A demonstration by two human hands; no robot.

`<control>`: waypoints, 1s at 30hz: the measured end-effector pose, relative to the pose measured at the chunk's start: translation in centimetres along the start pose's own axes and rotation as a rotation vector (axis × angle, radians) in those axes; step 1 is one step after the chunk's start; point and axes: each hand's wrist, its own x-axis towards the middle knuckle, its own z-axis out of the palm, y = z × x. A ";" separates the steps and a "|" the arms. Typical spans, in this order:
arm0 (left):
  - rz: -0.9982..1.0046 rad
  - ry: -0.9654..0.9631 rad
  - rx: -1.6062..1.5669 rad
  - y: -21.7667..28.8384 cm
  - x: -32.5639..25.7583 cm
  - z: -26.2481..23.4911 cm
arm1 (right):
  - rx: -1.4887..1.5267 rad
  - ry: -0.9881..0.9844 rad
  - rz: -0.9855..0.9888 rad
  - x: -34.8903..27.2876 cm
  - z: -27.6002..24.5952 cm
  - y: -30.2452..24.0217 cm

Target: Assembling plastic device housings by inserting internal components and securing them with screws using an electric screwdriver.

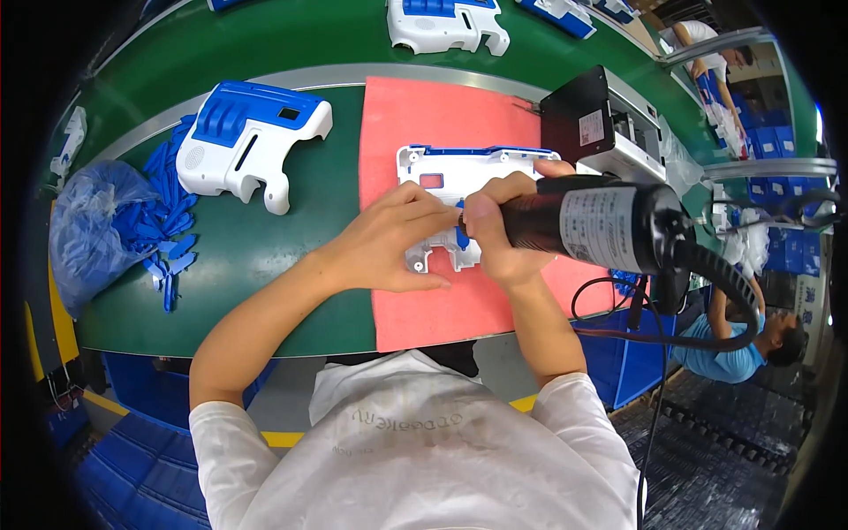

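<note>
My right hand (505,234) grips a black electric screwdriver (539,221), held almost level with its tip toward the left. Under it, a white plastic housing (477,183) with a blue edge lies inner side up on a pink mat (397,110). My left hand (399,234) rests over the housing's left side, fingers stretched and thumb apart. Its fingertips reach a small blue strip (463,231) on the housing, beside the screwdriver's tip. The tip's exact contact is hidden by my hands.
A blue-and-white housing (243,146) stands left, near loose blue strips (168,212) and a plastic bag (93,225). A black-and-white machine (601,124) stands behind the screwdriver; its cable (746,300) loops right. Another housing (446,25) sits on the far green belt. Co-workers (733,331) are at right.
</note>
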 end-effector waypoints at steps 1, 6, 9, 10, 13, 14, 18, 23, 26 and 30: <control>-0.005 0.002 -0.001 0.0 0.0 0.0 | -0.007 -0.013 -0.010 0.1 -0.1 -0.1; -0.002 0.037 -0.026 0.3 0.3 0.1 | 0.328 0.280 0.079 0.1 0.7 -0.3; -0.020 0.042 -0.028 0.2 0.1 0.2 | 0.413 0.282 0.075 0.1 0.7 -0.2; -0.022 0.043 -0.030 0.1 0.1 0.2 | 0.413 0.281 0.078 0.0 0.7 -0.1; -0.014 0.052 -0.031 0.1 0.0 0.3 | 0.399 0.258 0.082 -0.1 0.7 -0.1; -0.006 0.053 -0.029 0.0 0.0 0.3 | 0.417 0.271 0.086 0.0 0.8 -0.4; 0.013 0.050 -0.023 0.1 0.1 0.3 | 0.350 0.238 0.029 0.2 0.6 -0.2; 0.004 0.044 -0.019 0.1 0.0 0.3 | 0.256 0.207 0.035 -0.1 0.6 -0.4; -0.001 0.039 -0.013 0.2 0.0 0.2 | 0.268 0.198 0.082 -0.5 0.6 -0.4; -0.014 0.036 -0.019 0.2 0.2 0.3 | 0.078 0.138 0.054 -1.2 -0.1 0.9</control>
